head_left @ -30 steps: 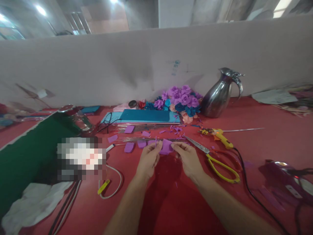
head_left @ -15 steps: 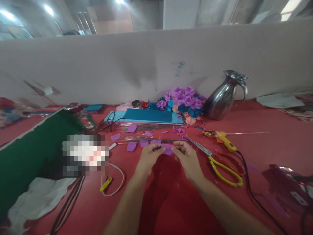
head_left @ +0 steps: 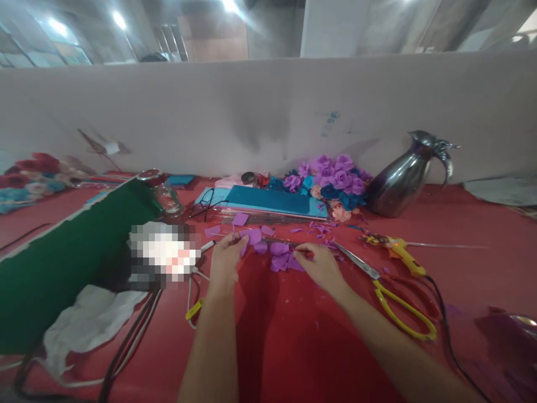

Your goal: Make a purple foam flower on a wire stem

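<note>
My left hand (head_left: 225, 260) pinches a purple paper petal (head_left: 252, 237) between thumb and fingers, over other loose purple pieces. To its right, my right hand (head_left: 321, 266) has its fingertips closed at the edge of a cluster of purple petals (head_left: 283, 258) low over the red table. How much of the cluster the right fingers grip is partly hidden. Thin wire stems (head_left: 226, 231) lie behind the hands, with a purple paper square (head_left: 240, 219) on them. Scissors with yellow handles (head_left: 405, 313) rest right of my right hand, blades towards it.
Behind stand a blue foam stack (head_left: 272, 200), a heap of purple and blue paper flowers (head_left: 335, 173) and a steel jug (head_left: 398, 179). A yellow glue gun (head_left: 403, 254) with its cord (head_left: 442, 319) lies right. At left are a green panel (head_left: 84, 252), a jar (head_left: 165, 196) and cables (head_left: 130, 341).
My hands have moved apart from the purple piece they held together. The left moved left with a petal; the right stays by the petal cluster. The view has swung slightly left.
</note>
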Action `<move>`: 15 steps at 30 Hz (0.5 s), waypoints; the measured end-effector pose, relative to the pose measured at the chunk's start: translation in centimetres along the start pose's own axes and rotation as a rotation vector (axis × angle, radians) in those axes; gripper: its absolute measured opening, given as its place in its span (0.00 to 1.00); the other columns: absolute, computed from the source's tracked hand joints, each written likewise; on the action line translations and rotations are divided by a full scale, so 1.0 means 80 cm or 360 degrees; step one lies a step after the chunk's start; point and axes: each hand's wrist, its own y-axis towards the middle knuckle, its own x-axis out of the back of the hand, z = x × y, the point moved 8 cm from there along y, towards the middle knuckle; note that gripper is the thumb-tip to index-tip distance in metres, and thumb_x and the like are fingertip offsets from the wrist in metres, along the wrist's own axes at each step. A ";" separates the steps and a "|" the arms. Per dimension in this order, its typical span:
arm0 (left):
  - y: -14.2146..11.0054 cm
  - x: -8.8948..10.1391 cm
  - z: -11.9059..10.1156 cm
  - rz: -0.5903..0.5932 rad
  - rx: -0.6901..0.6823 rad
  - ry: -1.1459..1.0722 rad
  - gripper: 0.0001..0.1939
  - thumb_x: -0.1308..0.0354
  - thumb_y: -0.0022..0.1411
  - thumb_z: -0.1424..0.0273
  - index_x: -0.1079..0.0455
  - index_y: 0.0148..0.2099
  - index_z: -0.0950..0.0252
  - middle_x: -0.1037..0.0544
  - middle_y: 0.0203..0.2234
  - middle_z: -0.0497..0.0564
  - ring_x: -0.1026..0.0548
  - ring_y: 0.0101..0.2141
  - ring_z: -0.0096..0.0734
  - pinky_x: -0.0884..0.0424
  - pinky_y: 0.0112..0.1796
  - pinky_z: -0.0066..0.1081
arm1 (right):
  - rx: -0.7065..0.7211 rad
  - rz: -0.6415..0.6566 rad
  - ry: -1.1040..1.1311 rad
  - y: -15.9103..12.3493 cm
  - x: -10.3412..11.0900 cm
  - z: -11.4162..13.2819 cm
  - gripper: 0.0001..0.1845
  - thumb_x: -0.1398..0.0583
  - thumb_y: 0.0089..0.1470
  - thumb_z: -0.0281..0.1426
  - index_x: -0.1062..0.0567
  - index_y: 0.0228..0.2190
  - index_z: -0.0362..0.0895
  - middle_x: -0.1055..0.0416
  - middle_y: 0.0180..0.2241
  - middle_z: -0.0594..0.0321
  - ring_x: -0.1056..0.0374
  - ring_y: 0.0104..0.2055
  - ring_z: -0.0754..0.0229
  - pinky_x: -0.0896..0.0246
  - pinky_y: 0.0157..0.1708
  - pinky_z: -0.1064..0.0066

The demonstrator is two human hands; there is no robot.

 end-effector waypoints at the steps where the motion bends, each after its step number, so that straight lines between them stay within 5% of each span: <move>1: 0.000 -0.001 0.001 -0.0002 0.0011 -0.0014 0.21 0.28 0.32 0.66 0.38 0.22 0.65 0.43 0.10 0.35 0.50 0.13 0.12 0.57 0.15 0.21 | 0.0012 -0.0014 -0.0063 0.007 -0.005 0.002 0.04 0.36 0.44 0.35 0.22 0.22 0.50 0.23 0.26 0.62 0.32 0.32 0.54 0.45 0.42 0.60; 7: -0.001 -0.006 0.007 0.0086 0.0056 -0.0030 0.19 0.28 0.34 0.67 0.36 0.23 0.67 0.41 0.11 0.37 0.50 0.13 0.11 0.58 0.15 0.20 | 0.0028 -0.0054 0.0076 0.022 -0.022 0.011 0.05 0.38 0.43 0.33 0.26 0.19 0.48 0.27 0.24 0.64 0.35 0.31 0.58 0.44 0.38 0.66; 15: -0.018 -0.043 0.018 0.0585 0.0272 -0.0054 0.16 0.27 0.34 0.70 0.31 0.24 0.68 0.33 0.15 0.41 0.49 0.13 0.11 0.57 0.15 0.21 | -0.0417 -0.0132 0.1133 -0.008 -0.001 -0.010 0.09 0.35 0.39 0.34 0.31 0.19 0.46 0.33 0.18 0.69 0.40 0.23 0.64 0.47 0.26 0.72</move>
